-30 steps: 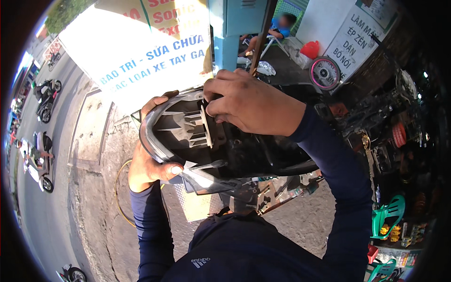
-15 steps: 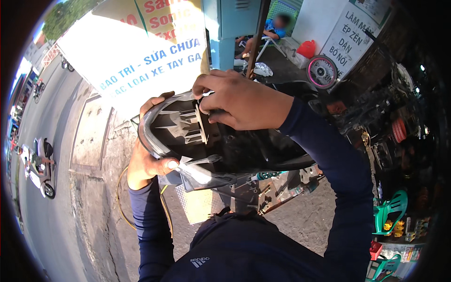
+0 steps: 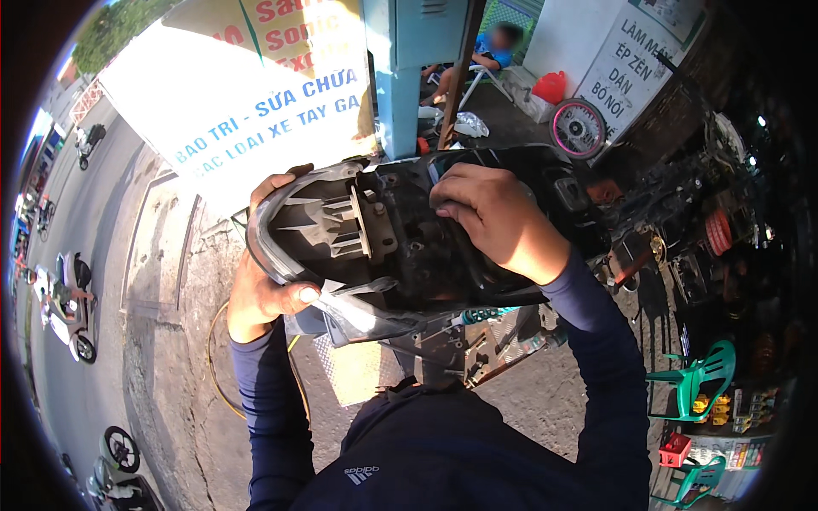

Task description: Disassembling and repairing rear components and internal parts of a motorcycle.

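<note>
A motorbike's rear body, seat off, lies in front of me. My left hand [image 3: 258, 294] is wrapped round the grey plastic tail cover [image 3: 362, 317], thumb on the near edge and fingertips over the far edge. Inside the tail, a pale metal bracket [image 3: 362, 223] stands at the end of a ribbed plastic part [image 3: 307, 226]. My right hand [image 3: 503, 220] hovers over or rests on the black under-seat compartment [image 3: 426, 260], fingers curled and pinched together. Whatever they hold, if anything, is hidden. A teal shock spring [image 3: 486, 314] shows below the near side.
A large printed sign board [image 3: 264, 102] stands just beyond the tail. Far right are a pink-rimmed wheel [image 3: 578, 129], a dark clutter of parts, and green plastic chairs [image 3: 703, 379]. A seated person [image 3: 494, 51] is at the back. Motorbikes pass on the road [image 3: 111, 221] at left.
My right hand has moved right, from the bracket to above the compartment, uncovering the bracket. My left hand keeps its hold on the tail cover. Another motorbike appears at lower left.
</note>
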{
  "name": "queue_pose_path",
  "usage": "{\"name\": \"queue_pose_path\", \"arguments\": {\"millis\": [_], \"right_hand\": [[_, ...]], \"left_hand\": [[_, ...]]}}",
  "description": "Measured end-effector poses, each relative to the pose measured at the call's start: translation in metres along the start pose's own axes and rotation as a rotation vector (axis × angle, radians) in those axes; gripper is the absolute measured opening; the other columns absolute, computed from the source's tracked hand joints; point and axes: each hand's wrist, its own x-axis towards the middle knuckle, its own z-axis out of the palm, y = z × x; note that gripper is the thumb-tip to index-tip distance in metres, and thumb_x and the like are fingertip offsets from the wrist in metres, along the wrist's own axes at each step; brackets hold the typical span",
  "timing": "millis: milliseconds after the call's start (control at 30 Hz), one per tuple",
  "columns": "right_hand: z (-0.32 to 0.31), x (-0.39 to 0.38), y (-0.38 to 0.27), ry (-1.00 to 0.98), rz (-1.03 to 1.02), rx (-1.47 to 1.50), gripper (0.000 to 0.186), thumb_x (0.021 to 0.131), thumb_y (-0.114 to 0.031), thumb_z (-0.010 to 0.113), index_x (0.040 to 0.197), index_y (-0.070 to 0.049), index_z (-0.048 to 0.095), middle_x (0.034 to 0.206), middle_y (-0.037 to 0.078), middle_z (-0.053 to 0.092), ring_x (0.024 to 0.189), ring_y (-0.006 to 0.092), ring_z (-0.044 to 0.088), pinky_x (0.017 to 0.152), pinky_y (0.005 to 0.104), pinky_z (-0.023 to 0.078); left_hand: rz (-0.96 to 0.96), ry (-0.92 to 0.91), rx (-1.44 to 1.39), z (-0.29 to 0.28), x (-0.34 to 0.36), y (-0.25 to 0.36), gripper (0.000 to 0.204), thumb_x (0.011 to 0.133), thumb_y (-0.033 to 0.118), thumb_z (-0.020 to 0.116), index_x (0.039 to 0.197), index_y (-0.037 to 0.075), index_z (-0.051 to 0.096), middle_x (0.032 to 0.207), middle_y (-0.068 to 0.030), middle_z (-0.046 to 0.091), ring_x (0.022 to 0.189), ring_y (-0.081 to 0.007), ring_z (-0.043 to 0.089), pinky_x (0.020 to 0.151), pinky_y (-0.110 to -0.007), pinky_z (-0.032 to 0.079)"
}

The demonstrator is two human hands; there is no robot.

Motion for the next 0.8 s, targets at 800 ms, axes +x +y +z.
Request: {"name": "queue_pose_path", "arguments": {"millis": [800], "right_hand": [[0.017,0.012,-0.069,0.123,-0.065,-0.186,0.014,0.076,-0.010,0.067,0.086,-0.002,0.063,0.082,0.014,0.062,0.081,0.0341,0.062,0.077,0.0431,0.047]], "left_hand": [[0.016,-0.027,0.089,-0.002,-0.002,0.004,0.112,0.056,0.043,0.088,0.141,0.000,0.028,0.129,-0.0140,0.050,0.118,-0.0242,0.049,0.102,-0.035,0.038]]}}
